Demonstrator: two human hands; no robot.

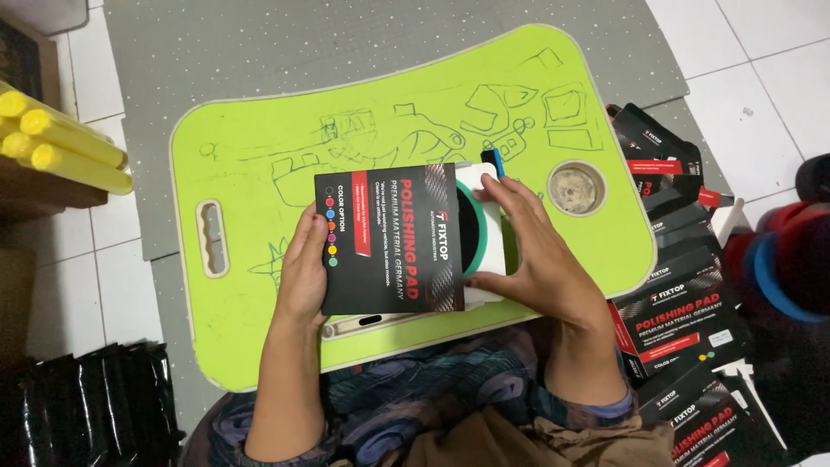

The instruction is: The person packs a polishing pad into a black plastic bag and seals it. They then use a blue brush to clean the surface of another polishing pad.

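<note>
a flat black cardboard sleeve (389,239), glossy and rectangular with a row of small coloured dots along one edge, is held over the middle of a lime-green lap tray (259,147). the left hand (303,268) is closed on the sleeve's left edge, fingers curled underneath and thumb side against the card. the right hand (527,251) is closed around a white packet (484,186) that sticks out of the sleeve's right end; through it a round pad (477,227) with a green rim and dark centre can be seen, half hidden by the sleeve. a blue marker (494,162) is pinned under the right fingertips.

the tray is smooth plastic with rounded corners, covered in pen scribbles, with a slot handle (212,238) at its left and a round cup recess (576,188) at its right. it lies on a speckled grey mat (259,43) over white floor tiles. more black sleeves (683,320) are piled to the right, yellow foam cylinders (60,143) lie far left, and shiny black plastic bags (86,402) are heaped lower left.
</note>
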